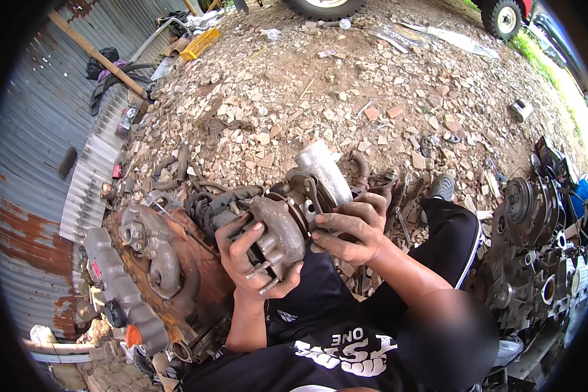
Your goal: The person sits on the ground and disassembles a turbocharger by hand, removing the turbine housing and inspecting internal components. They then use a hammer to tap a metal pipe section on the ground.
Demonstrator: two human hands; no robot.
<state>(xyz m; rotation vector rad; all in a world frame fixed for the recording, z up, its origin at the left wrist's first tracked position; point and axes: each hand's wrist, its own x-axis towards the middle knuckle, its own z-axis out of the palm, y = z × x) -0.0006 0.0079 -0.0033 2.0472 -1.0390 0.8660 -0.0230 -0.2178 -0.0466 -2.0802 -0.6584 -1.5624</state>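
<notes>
Cradling the turbo (279, 225) above the lap, two bare hands work together in the head view. The left grip (238, 261) is clamped on the rounded housing, fingers up one side and thumb round its near end, beside the studs (260, 269). The right grip (359, 228) has its fingers bent in against the turbo's middle, just below the silver tube (328, 175); I cannot tell whether it clamps the body or pinches something small there. The turbo is tilted, with the tube at its far end. Whether it also rests on the lap is hidden.

To the left of the turbo lie a grey cover (121, 287) with an orange cap (133, 336), and a curved pipe (163, 271) between that cover and the turbo. Hoses (202, 196) lie just beyond it on the same side. To its right are a shoe (443, 187) and, farther out, a pile of engine parts (536, 242). Stony ground (294, 111) spreads beyond it.

The main risk, I judge, is a slip: the turbo looks heavy and lopsided, and greasy skin could let it roll out of the left grip if the right one lets go. A fall onto the stones could damage the studs or knock grit into an opening. Were the sections to turn against each other, fingertips at the middle could be pinched.
</notes>
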